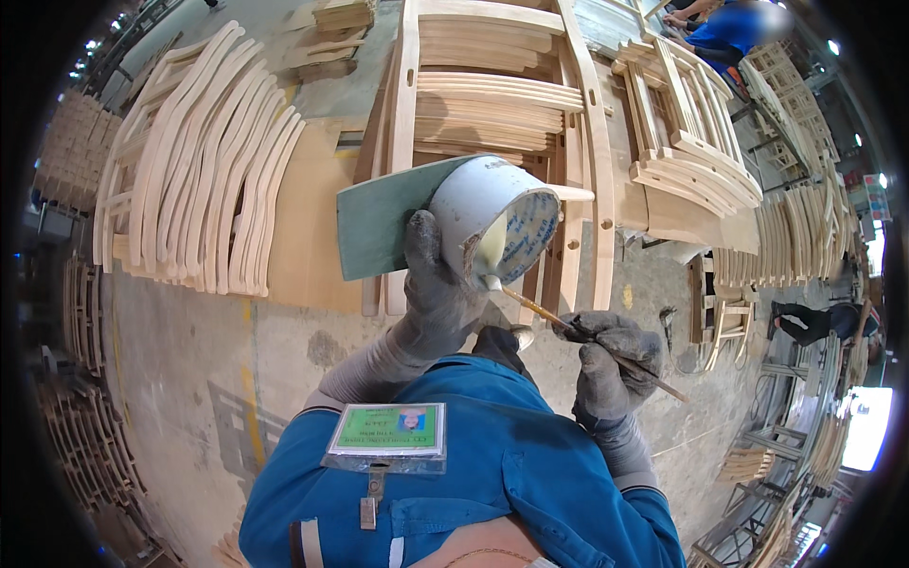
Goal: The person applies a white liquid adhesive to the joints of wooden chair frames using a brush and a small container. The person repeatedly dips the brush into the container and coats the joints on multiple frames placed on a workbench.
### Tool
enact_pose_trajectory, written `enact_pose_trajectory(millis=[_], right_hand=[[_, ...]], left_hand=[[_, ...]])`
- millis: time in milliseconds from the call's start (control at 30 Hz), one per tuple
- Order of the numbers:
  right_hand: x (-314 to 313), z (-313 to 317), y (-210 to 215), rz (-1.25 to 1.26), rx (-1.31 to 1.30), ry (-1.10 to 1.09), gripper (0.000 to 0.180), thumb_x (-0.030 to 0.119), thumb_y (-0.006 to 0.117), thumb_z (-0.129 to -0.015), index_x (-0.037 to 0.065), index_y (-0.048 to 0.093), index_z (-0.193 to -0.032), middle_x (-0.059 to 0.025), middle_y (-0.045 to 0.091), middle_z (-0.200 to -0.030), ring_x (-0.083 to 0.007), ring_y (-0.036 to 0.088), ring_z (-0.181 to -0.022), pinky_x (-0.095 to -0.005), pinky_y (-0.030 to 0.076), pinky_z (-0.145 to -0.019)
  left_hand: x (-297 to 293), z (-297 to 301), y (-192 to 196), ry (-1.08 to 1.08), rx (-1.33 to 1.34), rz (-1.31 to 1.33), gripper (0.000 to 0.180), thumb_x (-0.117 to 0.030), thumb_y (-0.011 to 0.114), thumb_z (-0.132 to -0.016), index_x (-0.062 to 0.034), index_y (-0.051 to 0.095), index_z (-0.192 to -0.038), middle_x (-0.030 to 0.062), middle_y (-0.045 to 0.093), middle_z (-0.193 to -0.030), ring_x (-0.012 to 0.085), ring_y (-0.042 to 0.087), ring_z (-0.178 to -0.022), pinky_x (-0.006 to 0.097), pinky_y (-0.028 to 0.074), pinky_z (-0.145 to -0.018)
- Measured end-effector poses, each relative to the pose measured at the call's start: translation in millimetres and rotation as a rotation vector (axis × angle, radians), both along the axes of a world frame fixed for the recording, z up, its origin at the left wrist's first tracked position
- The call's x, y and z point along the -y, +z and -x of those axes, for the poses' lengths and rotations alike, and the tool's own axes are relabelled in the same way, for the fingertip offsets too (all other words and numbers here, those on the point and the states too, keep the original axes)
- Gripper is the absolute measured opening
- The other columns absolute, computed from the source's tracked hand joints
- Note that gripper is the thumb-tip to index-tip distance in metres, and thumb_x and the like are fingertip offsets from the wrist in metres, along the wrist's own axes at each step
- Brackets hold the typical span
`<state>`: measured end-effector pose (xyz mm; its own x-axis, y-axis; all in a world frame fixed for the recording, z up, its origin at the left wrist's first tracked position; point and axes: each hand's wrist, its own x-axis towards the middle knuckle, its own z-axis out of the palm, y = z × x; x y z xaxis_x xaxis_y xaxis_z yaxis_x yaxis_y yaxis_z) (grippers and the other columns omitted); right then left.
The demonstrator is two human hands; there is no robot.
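**Inspector:** State the condition of the hands.

**Assistant:** Both wear grey gloves. The left hand (437,284) is closed around a white tub (488,220), tilted on its side with its open mouth facing right and down. Pale yellow paste shows inside the tub. The same hand pins a green board (379,222) against the back of the tub.

**Inspector:** And the right?

**Assistant:** The right hand (606,364) is closed on the shaft of a thin wooden brush (559,319). The brush tip sits at the lower lip of the tub, touching the paste. The handle end juts out to the lower right past the fingers.

**Inspector:** Location of the tub?

**Assistant:** Held up in the air at chest level, above a concrete floor (189,360), just in front of a pale wooden chair frame (587,142) standing upright.

**Inspector:** Surroundings?

**Assistant:** Curved wooden slats (204,161) lie stacked on a worktop to the left. More chair frames (691,142) are piled to the right. A second person in blue (729,28) sits at the top right, well apart.
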<state>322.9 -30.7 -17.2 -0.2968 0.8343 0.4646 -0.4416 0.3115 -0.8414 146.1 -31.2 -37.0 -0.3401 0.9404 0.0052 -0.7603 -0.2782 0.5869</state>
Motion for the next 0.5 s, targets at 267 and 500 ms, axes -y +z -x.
enact_pose_trajectory(millis=[267,500], right_hand=[[-56,-14,9,0.346,0.138,-0.378,0.012,0.004,0.061,-0.084,-0.003,0.055,-0.090,-0.0170,0.064,-0.088,-0.0221,0.065,-0.081,-0.0327,0.055,-0.074],[-158,-75,-51,0.285,0.388,-0.511,0.012,0.008,0.066,-0.083,-0.001,0.058,-0.085,-0.0070,0.063,-0.076,-0.0118,0.061,-0.068,-0.0265,0.054,-0.065]], left_hand=[[2,17,-81,0.513,-0.871,-0.008,0.059,-0.030,0.052,-0.091,-0.0104,0.025,-0.140,0.0134,0.034,-0.135,0.0276,0.039,-0.123,0.038,0.040,-0.100],[-5,30,-65,0.066,0.290,-0.164,0.064,-0.007,0.051,-0.090,-0.0109,0.015,-0.143,0.0069,0.028,-0.139,0.0227,0.037,-0.125,0.036,0.040,-0.102]])
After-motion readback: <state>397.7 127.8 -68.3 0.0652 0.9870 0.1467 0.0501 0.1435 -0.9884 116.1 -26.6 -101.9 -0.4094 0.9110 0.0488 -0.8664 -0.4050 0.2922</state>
